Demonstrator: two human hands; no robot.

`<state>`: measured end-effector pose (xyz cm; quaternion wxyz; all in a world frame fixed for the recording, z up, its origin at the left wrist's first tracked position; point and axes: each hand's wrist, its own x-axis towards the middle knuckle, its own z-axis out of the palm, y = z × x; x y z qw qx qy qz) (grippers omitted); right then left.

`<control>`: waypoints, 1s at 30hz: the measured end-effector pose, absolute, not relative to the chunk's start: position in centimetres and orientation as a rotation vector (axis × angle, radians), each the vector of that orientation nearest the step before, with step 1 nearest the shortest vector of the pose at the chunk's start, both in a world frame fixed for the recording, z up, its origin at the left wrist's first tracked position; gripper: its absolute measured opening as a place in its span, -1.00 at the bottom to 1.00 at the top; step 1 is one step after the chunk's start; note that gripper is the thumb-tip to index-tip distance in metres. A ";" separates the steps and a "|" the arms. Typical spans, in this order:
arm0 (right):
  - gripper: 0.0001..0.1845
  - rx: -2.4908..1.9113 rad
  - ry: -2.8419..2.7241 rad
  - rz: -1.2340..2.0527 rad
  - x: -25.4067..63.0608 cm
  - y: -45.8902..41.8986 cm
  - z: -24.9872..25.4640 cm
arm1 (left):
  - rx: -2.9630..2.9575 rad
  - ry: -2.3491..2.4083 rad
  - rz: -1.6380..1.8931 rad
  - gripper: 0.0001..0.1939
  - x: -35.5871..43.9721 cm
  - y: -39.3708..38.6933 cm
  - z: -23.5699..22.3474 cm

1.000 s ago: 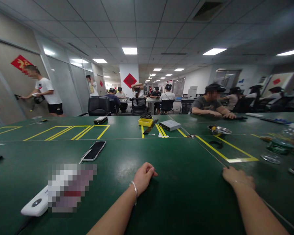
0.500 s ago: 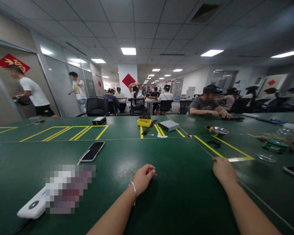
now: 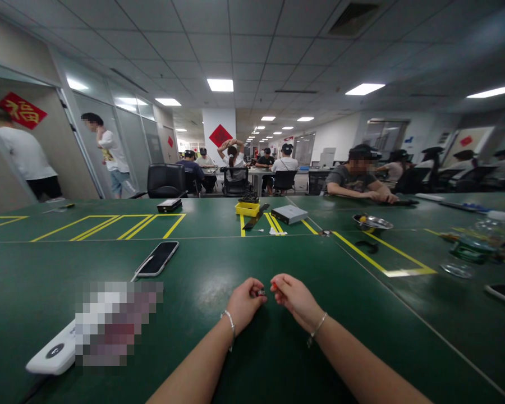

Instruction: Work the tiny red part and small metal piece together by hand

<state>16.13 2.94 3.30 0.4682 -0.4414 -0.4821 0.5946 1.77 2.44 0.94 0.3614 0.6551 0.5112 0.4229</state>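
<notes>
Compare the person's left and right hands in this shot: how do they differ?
The left hand is curled into a loose fist, while the right hand is more extended. The left hand seems to hold a small metallic part, the right an orange-red piece. The left wrist wears a thicker silver bracelet, the right a thin chain bracelet. Both are bare, close together above the green work table.

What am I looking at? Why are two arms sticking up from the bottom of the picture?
There's no machine here. Those are a person's own two arms! The camera is worn on their head, so it sees what they see, looking forward and down. Their left hand and right hand are close together above a green work table. They seem to pinch tiny things, too small to name: a silvery bit in the left and a red bit in the right. A phone lies nearby, and a seated person is farther along.
</notes>
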 end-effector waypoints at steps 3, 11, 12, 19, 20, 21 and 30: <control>-0.83 -0.998 -1.030 1.631 15.2 2.4 3.3 | 1.708 1.308 1.099 -0.83 1.8 2.5 0.9; -0.89 -1.008 -0.853 1.714 16.2 3.4 3.2 | 1.680 1.326 1.167 -0.78 1.7 2.7 0.9; -0.90 -1.034 -0.836 1.663 16.1 3.6 3.1 | 1.672 1.312 1.164 -0.74 1.7 2.7 0.9; -0.89 -1.099 -0.691 1.505 14.4 3.6 2.3 | 1.601 1.294 1.192 -0.68 1.5 2.6 1.1; -0.87 -1.080 -0.706 1.498 14.2 3.6 2.2 | 1.615 1.307 1.199 -0.68 1.5 2.6 1.1; -0.85 -1.055 -0.737 1.495 14.2 3.5 2.1 | 1.632 1.322 1.205 -0.69 1.4 2.7 1.0; -0.76 -0.935 -0.960 1.562 15.2 3.3 1.8 | 1.654 1.366 1.267 -0.73 1.4 2.9 0.4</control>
